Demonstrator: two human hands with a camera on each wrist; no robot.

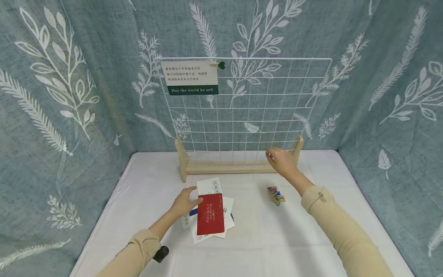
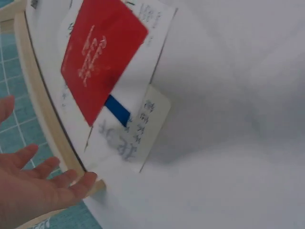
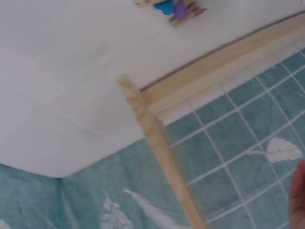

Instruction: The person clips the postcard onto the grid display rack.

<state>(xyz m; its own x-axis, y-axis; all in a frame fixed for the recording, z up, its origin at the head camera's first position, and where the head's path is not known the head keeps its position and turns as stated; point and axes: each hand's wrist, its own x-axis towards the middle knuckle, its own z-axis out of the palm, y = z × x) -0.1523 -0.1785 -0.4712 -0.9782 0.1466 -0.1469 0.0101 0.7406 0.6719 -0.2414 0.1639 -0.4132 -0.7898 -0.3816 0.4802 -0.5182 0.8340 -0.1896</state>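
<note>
Hovering left grip point(image 1: 182, 203): beside the card pile; left wrist view shows fingers spread, nothing held, apart from the cards.
Right grip point(image 1: 281, 161): raised at lower right of the wire grid point(image 1: 277, 58), near the right post point(image 1: 297, 151). Fingers bent, tips drawn close together in head view; can't tell if anything is pinched. Right wrist view catches only a bit of finger at its edge.
Red card point(image 1: 210, 214): top of pile, on the bench point(image 1: 249, 242), left of centre; white script on its face.
White cards point(image 1: 227, 212): several, overlapping, fanned out under the red one. One with boxed characters sticks out toward the wooden base point(image 1: 228, 169).
Blue strip point(image 2: 117, 110): pokes out from under the red card's edge.
Clips point(image 1: 276, 195): small heap on the bench, right of the pile, coloured bits on wood; near right forearm.
Hung card point(image 1: 190, 79): upper left of the grid, white over a green band, "May the world be soft". Green heart clip point(image 1: 221, 65) at its top right corner.
Black object point(image 1: 160, 254): beside left sleeve point(image 1: 138, 248); can't identify.
Backdrop point(image 1: 114, 50): grey-green cloth, white leaf print.
</note>
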